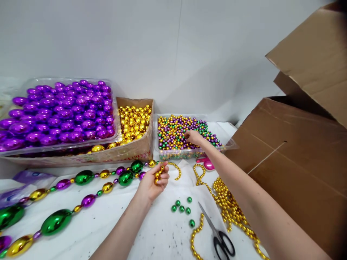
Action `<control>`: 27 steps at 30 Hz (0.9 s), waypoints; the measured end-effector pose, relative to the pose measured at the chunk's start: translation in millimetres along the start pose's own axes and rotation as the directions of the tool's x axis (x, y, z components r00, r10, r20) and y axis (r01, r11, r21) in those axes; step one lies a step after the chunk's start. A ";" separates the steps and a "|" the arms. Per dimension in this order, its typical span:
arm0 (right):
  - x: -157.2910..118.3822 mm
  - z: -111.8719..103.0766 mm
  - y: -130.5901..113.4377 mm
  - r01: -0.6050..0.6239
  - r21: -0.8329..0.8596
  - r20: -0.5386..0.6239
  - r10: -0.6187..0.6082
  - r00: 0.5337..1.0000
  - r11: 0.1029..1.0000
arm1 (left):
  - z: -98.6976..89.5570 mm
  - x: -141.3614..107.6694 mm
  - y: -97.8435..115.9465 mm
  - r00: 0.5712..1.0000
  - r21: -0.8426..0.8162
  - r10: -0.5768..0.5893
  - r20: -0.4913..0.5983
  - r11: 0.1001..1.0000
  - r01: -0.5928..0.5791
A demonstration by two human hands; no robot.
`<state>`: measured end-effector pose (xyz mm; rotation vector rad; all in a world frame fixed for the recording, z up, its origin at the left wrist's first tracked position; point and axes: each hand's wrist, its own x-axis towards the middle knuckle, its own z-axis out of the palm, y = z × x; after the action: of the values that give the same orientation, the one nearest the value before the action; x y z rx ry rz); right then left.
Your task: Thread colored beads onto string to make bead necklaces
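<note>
My left hand (155, 181) is curled palm up around several gold beads (159, 174), beside the end of a long strand of large green, purple and gold beads (84, 177). My right hand (193, 137) reaches into a clear plastic tray (176, 153) of small gold, purple and green beads (176, 130). Its fingertips are down among the beads, and what they hold, if anything, is hidden. A short piece of gold bead chain (177, 169) lies just right of my left hand. Several loose green beads (182, 208) rest on the white cloth nearer me.
Black-handled scissors (222, 243) lie at the front, between a gold chain piece (194, 236) and a pile of gold chain (227, 202). Purple beads (65, 112) fill a clear container at left, by a cardboard box (143, 148) of gold beads. A large cardboard box (292, 155) stands right.
</note>
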<state>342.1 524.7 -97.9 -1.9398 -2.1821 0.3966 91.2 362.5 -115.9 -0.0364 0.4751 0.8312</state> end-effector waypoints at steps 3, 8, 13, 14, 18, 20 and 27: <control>5.4 6.4 -10.6 0.043 -0.099 0.059 -0.037 0.998 0.994 | -13.1 -1.0 -5.9 0.999 -0.003 0.018 -0.033 1.000 -0.018; 7.7 19.1 -25.2 0.063 -0.198 0.155 -0.033 0.987 0.978 | -19.9 -0.9 -11.0 0.993 -0.026 0.109 -0.053 0.994 -0.111; 14.7 22.3 -24.8 0.022 -0.176 0.218 0.017 0.976 0.984 | -26.7 -2.5 -12.4 0.992 -0.051 0.122 -0.015 0.991 -0.122; 17.1 21.4 -24.6 0.008 -0.150 0.226 0.027 0.974 0.989 | -28.6 -3.6 -12.1 0.993 -0.055 0.119 -0.008 0.991 -0.119; 21.8 15.6 -22.2 -0.083 0.042 0.253 0.070 0.965 0.996 | -36.6 -10.8 -8.4 0.992 -0.042 0.125 -0.029 0.991 -0.126; 18.4 13.0 -17.3 -0.136 0.192 0.247 0.086 0.965 0.972 | -41.0 -15.4 -5.7 0.988 -0.040 0.137 -0.065 0.989 -0.140; -3.6 5.1 10.1 -0.193 0.800 0.148 0.124 0.981 0.569 | -52.9 -28.1 -4.5 0.972 -0.041 0.165 -0.166 0.984 -0.174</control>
<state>350.4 521.8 -105.9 -1.5484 -1.3924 1.2660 57.5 328.4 -152.1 -0.1170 0.6145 1.0146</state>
